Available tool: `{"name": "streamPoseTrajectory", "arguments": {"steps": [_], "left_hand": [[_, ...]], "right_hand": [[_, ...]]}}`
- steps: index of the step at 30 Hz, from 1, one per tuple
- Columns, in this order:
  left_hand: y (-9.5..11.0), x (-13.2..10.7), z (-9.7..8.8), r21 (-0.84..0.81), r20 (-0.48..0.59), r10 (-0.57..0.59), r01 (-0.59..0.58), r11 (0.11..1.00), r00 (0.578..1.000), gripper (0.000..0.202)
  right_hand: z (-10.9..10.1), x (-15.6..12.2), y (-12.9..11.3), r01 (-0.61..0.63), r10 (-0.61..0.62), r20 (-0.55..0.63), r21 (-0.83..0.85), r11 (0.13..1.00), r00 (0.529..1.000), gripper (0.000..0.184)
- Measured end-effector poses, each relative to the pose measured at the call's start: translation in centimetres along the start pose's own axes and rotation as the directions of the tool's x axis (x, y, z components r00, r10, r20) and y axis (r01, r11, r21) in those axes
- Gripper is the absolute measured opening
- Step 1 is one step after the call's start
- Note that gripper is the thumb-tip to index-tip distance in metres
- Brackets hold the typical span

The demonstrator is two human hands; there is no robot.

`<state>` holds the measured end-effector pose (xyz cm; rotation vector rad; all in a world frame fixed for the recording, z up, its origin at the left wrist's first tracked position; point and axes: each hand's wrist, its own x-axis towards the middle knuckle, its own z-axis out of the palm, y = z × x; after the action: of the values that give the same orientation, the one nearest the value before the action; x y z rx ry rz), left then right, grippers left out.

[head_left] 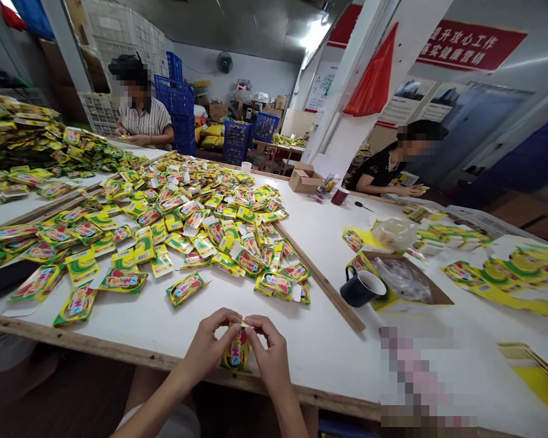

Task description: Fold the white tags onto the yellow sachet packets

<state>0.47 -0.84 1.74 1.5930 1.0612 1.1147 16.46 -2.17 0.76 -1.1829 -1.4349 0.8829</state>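
- The box point(236, 354) is held at the counter's point(329, 365) near edge
- Its top is pinched by left hand point(218, 338) and right hand point(268, 345)
- Light, creasable card is suggested; side edges are best gripped

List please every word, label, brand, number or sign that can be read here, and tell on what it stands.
"攻心工作": red banner, upper line; the characters before it are unclear.
"健康营销": same banner, lower line; its start is also unclear.
"S": last letter on the held box; the rest is not surely readable.
Loose boxes: colourful brand lettering, too blurred to read surely; barcode digits too small.
Wall posters: text too small.
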Motion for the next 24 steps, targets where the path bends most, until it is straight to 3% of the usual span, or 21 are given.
{"name": "streamPoseTrajectory", "arguments": {"steps": [10, 20, 22, 24], "left_hand": [[-0.5, 1.0, 0.7, -0.15, -0.105, -0.177, 0.16, 0.976, 0.979, 0.02], [-1.1, -0.2, 0.3, 0.001, -0.041, -0.01, 0.01, 1.0, 0.999, 0.02], [-1.2, 0.1, -0.4, 0.09, -0.081, 0.021, -0.014, 0.996, 0.996, 0.021], [-1.8, 0.9, -2.2, 0.243, -0.158, 0.061, -0.021, 0.97, 0.986, 0.027]], "right_hand": [[0.7, 1.3, -0.6, -0.119, 0.115, -0.065, -0.056, 0.991, 0.991, 0.016], [0.8, -0.3, 0.2, -0.106, 0.107, -0.007, 0.051, 0.993, 0.994, 0.018], [-0.7, -0.7, -0.4, -0.091, 0.091, -0.072, -0.006, 0.996, 0.993, 0.021], [-4.3, -1.4, -1.4, -0.099, 0.08, -0.161, -0.112, 0.989, 0.984, 0.026]]}}
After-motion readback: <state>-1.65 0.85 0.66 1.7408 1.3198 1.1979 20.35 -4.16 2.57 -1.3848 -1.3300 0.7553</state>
